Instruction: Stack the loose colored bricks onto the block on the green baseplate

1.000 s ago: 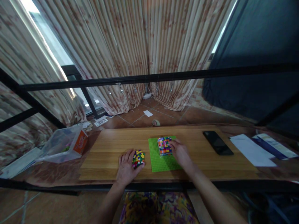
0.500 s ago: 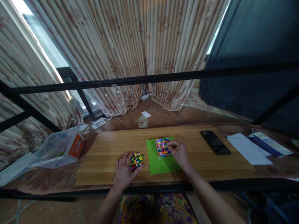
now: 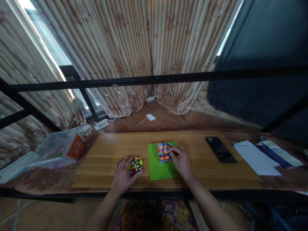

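My left hand [image 3: 122,175] rests on the wooden board with its fingers spread out. Its thumb and forefinger curve around a pile of small, many-coloured toy bricks [image 3: 136,165]. To the right of the pile lies a green studded baseplate [image 3: 154,171]. On the plate sits a low, squarish block of many-coloured bricks [image 3: 164,151]. At this block's right edge my right hand [image 3: 181,160] is closed, thumb and forefinger pinched together. Whatever is between those fingertips is too small and hidden to make out.
A black phone [image 3: 220,149] lies on the wooden board [image 3: 108,144] at the right. White papers [image 3: 256,158] are beyond it. Off the left end stands a clear plastic box [image 3: 51,149] with an orange label. A black metal bar [image 3: 187,78] crosses in front of the curtains.
The view has shifted slightly. My right hand stays pinched at the block's right edge, and my left hand stays by the pile. A beige rounded thing beyond the board has dropped from sight.
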`<move>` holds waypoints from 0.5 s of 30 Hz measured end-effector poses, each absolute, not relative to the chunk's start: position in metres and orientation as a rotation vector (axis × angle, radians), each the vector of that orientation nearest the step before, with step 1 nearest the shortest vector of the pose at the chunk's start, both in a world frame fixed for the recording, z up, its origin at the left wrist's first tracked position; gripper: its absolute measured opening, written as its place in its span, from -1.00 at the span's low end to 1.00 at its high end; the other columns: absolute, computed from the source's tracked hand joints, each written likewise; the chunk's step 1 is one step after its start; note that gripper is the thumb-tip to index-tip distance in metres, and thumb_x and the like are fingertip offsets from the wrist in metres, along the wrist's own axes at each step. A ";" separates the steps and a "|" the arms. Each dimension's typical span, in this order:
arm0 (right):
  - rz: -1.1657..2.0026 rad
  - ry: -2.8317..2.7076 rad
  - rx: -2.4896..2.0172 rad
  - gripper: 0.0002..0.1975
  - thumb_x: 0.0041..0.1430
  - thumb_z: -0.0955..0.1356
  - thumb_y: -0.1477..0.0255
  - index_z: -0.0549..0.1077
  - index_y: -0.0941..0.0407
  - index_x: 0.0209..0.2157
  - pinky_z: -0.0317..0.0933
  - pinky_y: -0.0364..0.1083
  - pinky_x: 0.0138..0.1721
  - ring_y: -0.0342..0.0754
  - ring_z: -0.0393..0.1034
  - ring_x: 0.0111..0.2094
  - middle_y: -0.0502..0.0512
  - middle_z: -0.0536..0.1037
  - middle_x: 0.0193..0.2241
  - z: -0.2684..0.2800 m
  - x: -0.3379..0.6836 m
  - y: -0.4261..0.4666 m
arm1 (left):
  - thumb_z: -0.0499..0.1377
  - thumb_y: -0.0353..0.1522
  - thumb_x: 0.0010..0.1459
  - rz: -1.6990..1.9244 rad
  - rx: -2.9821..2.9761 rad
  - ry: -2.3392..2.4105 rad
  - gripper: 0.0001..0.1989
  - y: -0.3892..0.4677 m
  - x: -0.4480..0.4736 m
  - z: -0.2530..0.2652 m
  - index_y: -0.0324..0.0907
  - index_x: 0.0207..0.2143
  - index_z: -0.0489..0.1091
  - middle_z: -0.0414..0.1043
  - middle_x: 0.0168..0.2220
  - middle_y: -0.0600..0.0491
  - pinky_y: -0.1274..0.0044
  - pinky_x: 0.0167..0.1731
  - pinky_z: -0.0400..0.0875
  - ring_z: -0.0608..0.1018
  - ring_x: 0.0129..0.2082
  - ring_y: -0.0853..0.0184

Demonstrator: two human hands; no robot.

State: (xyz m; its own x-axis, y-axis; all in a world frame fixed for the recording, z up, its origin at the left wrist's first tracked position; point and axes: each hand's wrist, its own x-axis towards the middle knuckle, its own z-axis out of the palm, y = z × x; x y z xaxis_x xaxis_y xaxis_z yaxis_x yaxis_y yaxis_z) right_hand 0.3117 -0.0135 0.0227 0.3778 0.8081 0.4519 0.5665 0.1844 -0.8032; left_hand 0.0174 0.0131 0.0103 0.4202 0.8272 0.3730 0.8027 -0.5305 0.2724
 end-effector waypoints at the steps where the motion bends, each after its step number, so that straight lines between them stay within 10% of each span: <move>1: 0.268 -1.310 -1.486 -0.77 0.13 0.32 0.26 0.55 0.10 -0.38 0.31 -0.02 -0.25 -0.02 0.39 -0.31 0.13 0.50 -0.34 0.023 0.313 -0.015 | 0.16 -0.06 0.05 0.723 2.600 1.482 -0.33 0.013 0.018 0.011 -0.11 0.16 0.14 0.27 0.13 -0.10 0.21 0.12 0.15 0.32 0.12 0.12; 15: 0.388 -1.401 -1.409 -0.80 0.20 0.27 0.37 0.52 0.07 -0.26 0.30 -0.03 -0.14 -0.03 0.41 -0.19 0.13 0.51 -0.25 0.025 0.286 -0.090 | 0.20 0.01 -0.05 0.660 2.514 1.483 -0.21 0.008 0.021 0.017 -0.12 0.18 0.15 0.21 0.17 -0.10 0.22 0.14 0.09 0.27 0.13 0.11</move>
State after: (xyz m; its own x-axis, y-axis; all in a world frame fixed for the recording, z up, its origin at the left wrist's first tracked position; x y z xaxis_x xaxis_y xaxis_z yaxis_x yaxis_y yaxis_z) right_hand 0.2856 -0.0897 0.0253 0.2580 0.8649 0.4306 0.5208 0.2509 -0.8160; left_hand 0.0212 0.0076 0.0169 0.4148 0.8607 0.2952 0.7952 -0.5006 0.3421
